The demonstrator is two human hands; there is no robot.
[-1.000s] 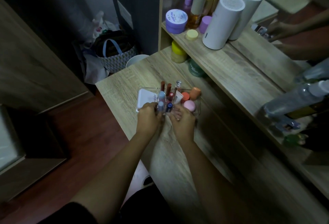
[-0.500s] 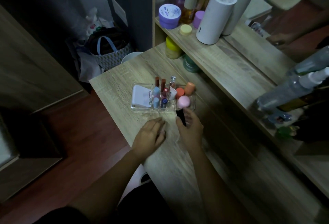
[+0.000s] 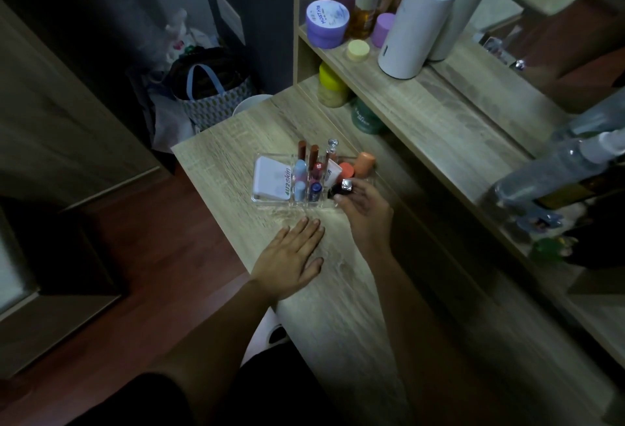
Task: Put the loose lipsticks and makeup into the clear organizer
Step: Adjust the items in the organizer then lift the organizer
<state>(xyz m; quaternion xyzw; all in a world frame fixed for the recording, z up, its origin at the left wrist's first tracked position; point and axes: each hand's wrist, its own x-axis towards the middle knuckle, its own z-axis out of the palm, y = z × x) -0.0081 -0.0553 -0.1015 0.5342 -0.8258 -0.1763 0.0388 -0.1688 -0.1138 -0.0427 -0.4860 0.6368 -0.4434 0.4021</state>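
The clear organizer sits on the wooden desk with a white compact in its left section, several upright lipsticks in the middle and orange sponges at its right. My right hand holds a dark lipstick with a silver end over the organizer's right front corner. My left hand lies flat on the desk in front of the organizer, fingers spread, holding nothing.
A raised shelf runs along the right with a tall white cylinder, a purple jar, bottles and a mirror. A yellow jar and a green jar stand under the shelf. A patterned bag sits on the floor beyond the desk's far edge.
Both hands left the organizer's front. My right hand picked up a dark lipstick and carried it to the organizer's right side, while my left hand flattened on the desk.
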